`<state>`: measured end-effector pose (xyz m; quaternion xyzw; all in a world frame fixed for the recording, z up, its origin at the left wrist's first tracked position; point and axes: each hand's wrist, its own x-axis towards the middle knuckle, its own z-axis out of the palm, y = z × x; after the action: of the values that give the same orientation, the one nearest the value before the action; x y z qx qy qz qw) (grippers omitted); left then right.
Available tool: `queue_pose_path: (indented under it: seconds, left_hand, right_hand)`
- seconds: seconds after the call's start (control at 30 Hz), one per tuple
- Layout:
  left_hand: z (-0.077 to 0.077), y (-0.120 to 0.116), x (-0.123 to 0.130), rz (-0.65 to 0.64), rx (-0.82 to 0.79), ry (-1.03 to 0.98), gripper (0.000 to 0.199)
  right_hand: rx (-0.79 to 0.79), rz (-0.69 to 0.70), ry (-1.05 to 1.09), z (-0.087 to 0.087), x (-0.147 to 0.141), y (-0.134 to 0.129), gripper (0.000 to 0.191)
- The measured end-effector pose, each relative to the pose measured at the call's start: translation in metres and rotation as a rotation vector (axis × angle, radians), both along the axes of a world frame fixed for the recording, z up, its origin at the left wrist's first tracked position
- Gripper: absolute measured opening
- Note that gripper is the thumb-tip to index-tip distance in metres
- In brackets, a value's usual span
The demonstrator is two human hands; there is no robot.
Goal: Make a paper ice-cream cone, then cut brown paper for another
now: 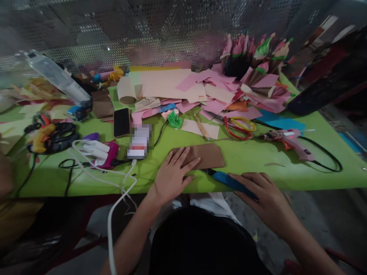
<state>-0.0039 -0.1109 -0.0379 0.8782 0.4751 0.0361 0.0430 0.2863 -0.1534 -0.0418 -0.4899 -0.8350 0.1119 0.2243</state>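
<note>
A brown piece of folded-looking paper [210,156] lies on the green table near its front edge. My left hand [174,170] presses flat on its left part, fingers spread. In my right hand [259,189] is a blue utility knife [231,181], gripped by its handle. The knife's dark tip points left and touches or nearly touches the paper's lower edge; which of the two I cannot tell. Just beyond the paper are a pencil [202,126] on a cream card [187,126] and scissors [238,128] with red and yellow handles.
A pink glue gun [295,142] with a black cord lies at right. Phones [122,122], a magenta power strip [106,154] and white cables lie at left. Pink paper scraps [215,81] and paper cones [260,49] fill the back. Another person's arm [5,177] shows at far left.
</note>
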Motion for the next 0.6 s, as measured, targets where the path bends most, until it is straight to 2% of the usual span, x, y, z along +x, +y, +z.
queue_pose_path:
  seconds: [0.23, 0.43, 0.6]
  left_hand:
    - [0.0, -0.003, 0.007, 0.021, 0.011, -0.008, 0.061]
    - [-0.001, -0.005, 0.009, 0.042, 0.007, -0.024, 0.059]
    - [-0.001, -0.006, 0.013, 0.058, 0.014, -0.042, 0.06]
  right_hand:
    - [0.027, 0.008, 0.045, -0.002, -0.012, -0.003, 0.031]
    - [0.021, 0.036, 0.036, 0.002, -0.01, -0.004, 0.031]
    - [0.045, 0.03, 0.027, -0.001, -0.022, -0.006, 0.031]
